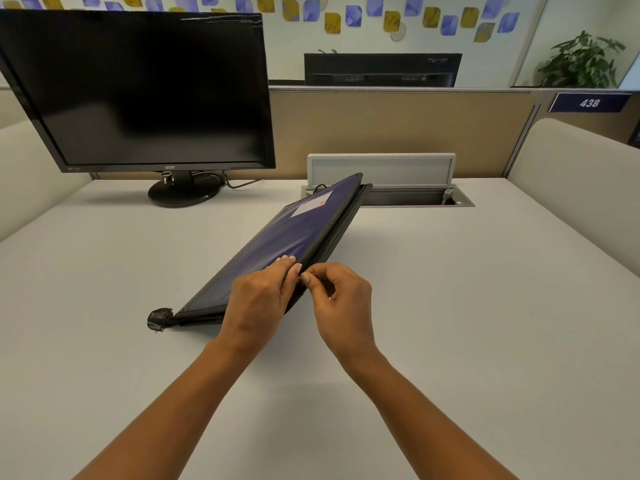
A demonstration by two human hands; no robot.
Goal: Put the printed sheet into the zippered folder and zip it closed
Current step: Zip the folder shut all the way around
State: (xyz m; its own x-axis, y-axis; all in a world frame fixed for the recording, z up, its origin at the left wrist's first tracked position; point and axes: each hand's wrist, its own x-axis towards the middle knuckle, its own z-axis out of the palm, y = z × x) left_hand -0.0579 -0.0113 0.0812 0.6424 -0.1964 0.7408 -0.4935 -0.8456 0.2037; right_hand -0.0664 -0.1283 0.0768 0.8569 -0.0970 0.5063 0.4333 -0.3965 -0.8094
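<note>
Monitor (138,91): standing at the far left of the bench (485,306), screen dark, well apart from the work.
Strap end (159,319): lying on the bench at the folder's near-left corner.
Zippered folder (277,230): resting on its lower long edge and tilting up, blue cover facing left. Its long axis is running from the near-left corner to the far right, towards the cable hatch.
Printed sheet: not showing anywhere. It is judged to be inside the folder already, but this cannot be confirmed.
Left hand (256,299): gripping the folder's raised edge at the near end, with the fingers (285,260) curling over onto the blue cover and steadying it.
Right hand (343,299): just beside the left hand, with the fingers (306,278) closing in a pinch on the zipper pull (313,276), which is mostly hidden.
Zipper track (341,226): running away from the right hand along the raised edge towards the far right. The two halves appear to be lying apart along this stretch.
Deciding relation: the unzipped length is lying ahead of the pinching fingers, along the folder's long axis.
Next move, as judged: the right hand is drawing the pull away along the track while the left hand is bracing the edge.
Cable hatch (381,168): lid standing open behind the folder's far end.
</note>
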